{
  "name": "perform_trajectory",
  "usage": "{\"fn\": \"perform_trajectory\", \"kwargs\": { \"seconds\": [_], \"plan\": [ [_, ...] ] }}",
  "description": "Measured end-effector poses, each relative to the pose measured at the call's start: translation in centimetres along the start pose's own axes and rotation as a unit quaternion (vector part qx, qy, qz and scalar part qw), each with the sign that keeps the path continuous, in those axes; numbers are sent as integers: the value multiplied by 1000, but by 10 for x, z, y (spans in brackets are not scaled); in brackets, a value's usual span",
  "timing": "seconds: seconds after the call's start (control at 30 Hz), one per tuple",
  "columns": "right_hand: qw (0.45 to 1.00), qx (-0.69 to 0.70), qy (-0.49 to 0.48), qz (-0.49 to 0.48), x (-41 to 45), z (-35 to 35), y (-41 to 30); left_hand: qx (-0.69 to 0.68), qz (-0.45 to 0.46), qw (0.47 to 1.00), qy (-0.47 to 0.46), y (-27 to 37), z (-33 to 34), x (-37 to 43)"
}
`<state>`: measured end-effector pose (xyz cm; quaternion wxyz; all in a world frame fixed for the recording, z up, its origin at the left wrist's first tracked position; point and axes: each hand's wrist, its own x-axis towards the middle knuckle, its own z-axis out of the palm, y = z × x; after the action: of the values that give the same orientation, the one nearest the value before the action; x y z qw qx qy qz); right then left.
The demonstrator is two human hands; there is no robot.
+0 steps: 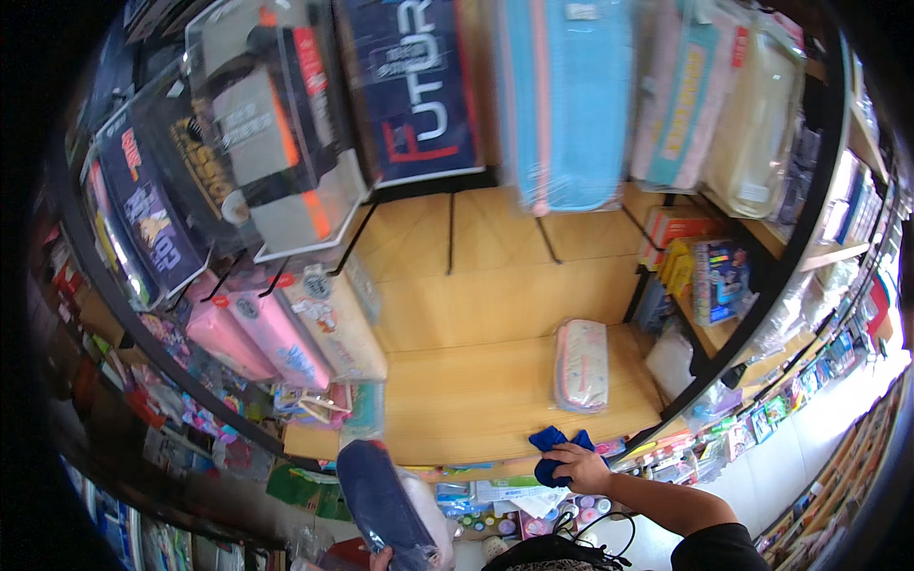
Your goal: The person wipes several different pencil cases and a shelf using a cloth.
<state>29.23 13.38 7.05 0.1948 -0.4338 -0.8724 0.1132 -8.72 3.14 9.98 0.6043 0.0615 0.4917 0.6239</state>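
My right hand (577, 467) presses a blue cloth (550, 441) against the front edge of the wooden shelf (464, 400), near its right end. At the bottom of the view, my left hand (382, 559) grips a dark blue pencil case (385, 499) in clear plastic; only some fingers show. A paler packaged case (432, 510) sits right against the dark one, and I cannot tell whether the same hand holds it. On the right part of the shelf lies a pale, patterned pencil case (582, 365) with pink trim, wrapped in plastic.
Black display hooks (450, 235) stick out above the shelf. Packaged cases hang there, among them a light blue one (571, 107) and a navy one (421, 93). Pink cases (278, 335) hang at the left. A black frame post (757, 300) borders the right. Small jars (500, 524) stand below.
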Motion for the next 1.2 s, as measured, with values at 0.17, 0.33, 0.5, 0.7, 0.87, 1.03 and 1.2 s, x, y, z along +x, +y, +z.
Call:
{"fn": "perform_trajectory", "kwargs": {
  "seconds": [0.17,0.33,0.5,0.7,0.87,1.03,1.2],
  "plan": [
    [983,11,-103,150,-89,-22,13,119,-32,980,-158,7,74,22],
    [961,9,33,275,-177,-48,8,147,11,972,-182,3,152,77],
    [871,130,147,450,-254,-79,-34,275,123,934,-192,5,200,143],
    [656,397,342,543,-328,-78,-52,547,300,777,-85,10,200,197],
    [525,500,473,501,-334,-94,-62,729,380,569,28,-6,239,129],
    [580,437,503,469,-330,-99,-36,802,454,384,-53,-37,269,94],
    [779,-23,312,543,-305,-131,-27,680,560,403,-249,-103,292,98]
  ]
}}
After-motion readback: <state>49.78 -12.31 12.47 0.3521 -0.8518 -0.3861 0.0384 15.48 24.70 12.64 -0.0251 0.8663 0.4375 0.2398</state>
